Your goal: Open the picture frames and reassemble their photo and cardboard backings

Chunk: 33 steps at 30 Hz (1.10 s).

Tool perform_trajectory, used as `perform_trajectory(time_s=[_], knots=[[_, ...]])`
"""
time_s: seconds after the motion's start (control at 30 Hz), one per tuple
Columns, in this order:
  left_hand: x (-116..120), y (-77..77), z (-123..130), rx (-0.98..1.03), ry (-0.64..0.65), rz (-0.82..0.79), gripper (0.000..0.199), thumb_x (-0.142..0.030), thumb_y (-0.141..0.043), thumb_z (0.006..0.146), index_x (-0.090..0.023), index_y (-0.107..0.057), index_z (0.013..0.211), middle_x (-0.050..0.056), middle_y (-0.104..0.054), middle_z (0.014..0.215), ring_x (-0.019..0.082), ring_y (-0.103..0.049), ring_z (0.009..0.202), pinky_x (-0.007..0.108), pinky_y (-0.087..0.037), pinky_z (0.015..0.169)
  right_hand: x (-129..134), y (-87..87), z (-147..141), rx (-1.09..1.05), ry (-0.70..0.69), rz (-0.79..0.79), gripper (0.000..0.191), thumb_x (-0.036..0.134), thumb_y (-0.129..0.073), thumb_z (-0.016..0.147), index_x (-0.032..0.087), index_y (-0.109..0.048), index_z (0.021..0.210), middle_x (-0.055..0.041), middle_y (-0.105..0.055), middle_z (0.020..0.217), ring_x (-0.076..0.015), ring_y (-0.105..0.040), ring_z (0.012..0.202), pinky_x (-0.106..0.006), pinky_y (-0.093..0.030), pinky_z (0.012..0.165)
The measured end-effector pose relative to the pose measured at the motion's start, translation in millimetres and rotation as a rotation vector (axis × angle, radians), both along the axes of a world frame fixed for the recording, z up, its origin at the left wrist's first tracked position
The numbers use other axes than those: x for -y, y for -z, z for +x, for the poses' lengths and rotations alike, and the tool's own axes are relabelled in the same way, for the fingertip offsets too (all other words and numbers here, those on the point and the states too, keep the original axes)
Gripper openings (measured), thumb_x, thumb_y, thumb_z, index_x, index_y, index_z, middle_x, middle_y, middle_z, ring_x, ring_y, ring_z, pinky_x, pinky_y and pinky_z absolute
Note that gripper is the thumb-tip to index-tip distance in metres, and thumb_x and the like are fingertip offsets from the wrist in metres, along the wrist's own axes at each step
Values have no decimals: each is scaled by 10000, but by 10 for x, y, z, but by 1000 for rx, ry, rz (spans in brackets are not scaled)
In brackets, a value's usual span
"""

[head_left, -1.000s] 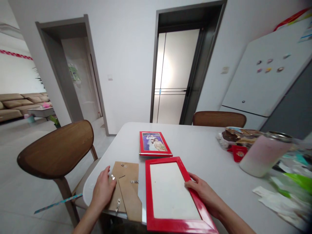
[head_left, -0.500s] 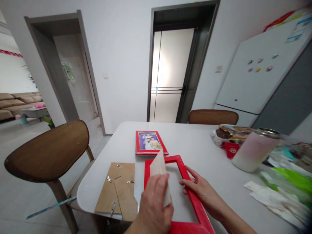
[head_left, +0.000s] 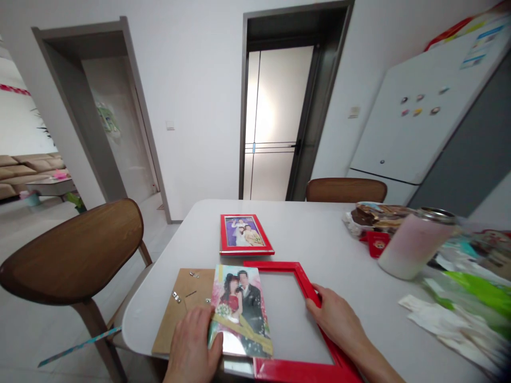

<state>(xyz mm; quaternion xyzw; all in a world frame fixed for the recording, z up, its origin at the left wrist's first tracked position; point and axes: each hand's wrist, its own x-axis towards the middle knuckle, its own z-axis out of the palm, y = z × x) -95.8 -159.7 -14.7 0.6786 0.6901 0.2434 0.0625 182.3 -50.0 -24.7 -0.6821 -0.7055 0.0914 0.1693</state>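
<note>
My left hand [head_left: 194, 340] is closed on the left edge of a glossy photo [head_left: 245, 314] of two people in formal clothes, its picture side up. The photo overlaps the left part of a red picture frame [head_left: 305, 282] with nothing in its opening but the white tabletop behind. Around the frame's right bar my right hand [head_left: 337, 319] has its fingers wrapped. Partly under the photo and my left hand is a brown backing board [head_left: 171, 314] with metal clips. Beyond the frame lies a second red frame [head_left: 223, 234] with a picture in it.
On the white table [head_left: 295, 226], a pink and white tumbler [head_left: 417, 244] stands at the right. Near it are a red packet [head_left: 377, 243], crumpled white tissue [head_left: 431, 319] and green plastic [head_left: 481, 295]. Wooden chairs stand at the left [head_left: 75, 250] and far side [head_left: 346, 190].
The photo, held on edge over the frame before, now faces up and has shifted left, over the backing board. My left hand has moved left with it. The right hand stays on the frame.
</note>
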Motion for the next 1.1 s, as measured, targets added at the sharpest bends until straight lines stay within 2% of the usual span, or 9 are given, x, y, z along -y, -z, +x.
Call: perform_trajectory(time_s=[0.13,0.23,0.37,0.53,0.7,0.8,0.9,1.0,1.1], knots=[[-5,-36,67,-47,43,14,414,-260,-475,702,-160,-507,1102,125,-552,1064,280,-476,995,440,-363,849,22,6,2,55,20,41,379,293,-387,745,119,-527,1051,-126,-579,947,-230,-550,838,-326,-388,748],[-7,-29,174,-36,206,26,546,-218,-506,649,-153,-434,1186,135,-432,1242,293,-370,1137,480,-279,941,69,-26,-116,-13,-55,205,388,275,-427,728,96,-525,1058,-145,-536,1054,-245,-478,973,-346,-339,853],[-42,15,369,-49,365,-26,674,-135,-505,560,-131,-389,1224,136,-292,1338,305,-234,1226,512,-193,984,191,-65,-517,-439,-247,23,415,272,-433,732,92,-491,1101,-102,-603,890,-184,-554,746,-314,-423,716],[-156,76,432,11,325,50,605,-20,-384,599,-127,-437,1192,135,-373,1291,265,-310,1198,470,-278,964,292,-220,-962,-1086,-318,-140,477,227,-495,704,141,-403,1164,-37,-607,825,-121,-558,633,-243,-446,595],[-161,-176,365,539,160,298,422,-134,-354,772,-160,-431,1186,81,-479,1222,219,-415,1134,377,-319,962,386,-393,-1082,-1446,-214,-224,419,354,-525,716,148,-463,1076,-73,-591,925,-135,-574,711,-263,-458,622],[-131,-306,498,1064,-2,245,365,-279,-389,810,-140,-455,1140,93,-572,1101,241,-529,1004,357,-423,860,457,-333,-1108,-1559,-137,-447,351,368,-515,717,138,-512,981,-64,-616,807,-136,-579,635,-259,-458,566],[-146,-286,687,1479,34,167,456,-311,-455,772,-143,-382,1190,93,-590,1064,234,-554,967,339,-450,818,455,-269,-1025,-1704,-101,-421,323,344,-452,739,162,-495,1002,-63,-636,847,-163,-599,703,-270,-470,589],[-186,-195,768,1552,74,115,538,-253,-518,704,-164,-346,1206,102,-538,1142,228,-515,1027,344,-415,869,347,-291,-752,-1647,-46,-313,413,252,-431,713,194,-426,1122,-43,-650,903,-174,-613,732,-276,-478,605],[-196,-102,753,1326,131,24,470,-197,-509,673,-138,-435,1133,131,-519,1159,236,-482,1067,371,-372,917,200,-328,-405,-1429,-43,-389,516,176,-408,667,183,-388,1182,-42,-668,859,-179,-626,693,-278,-480,583]])
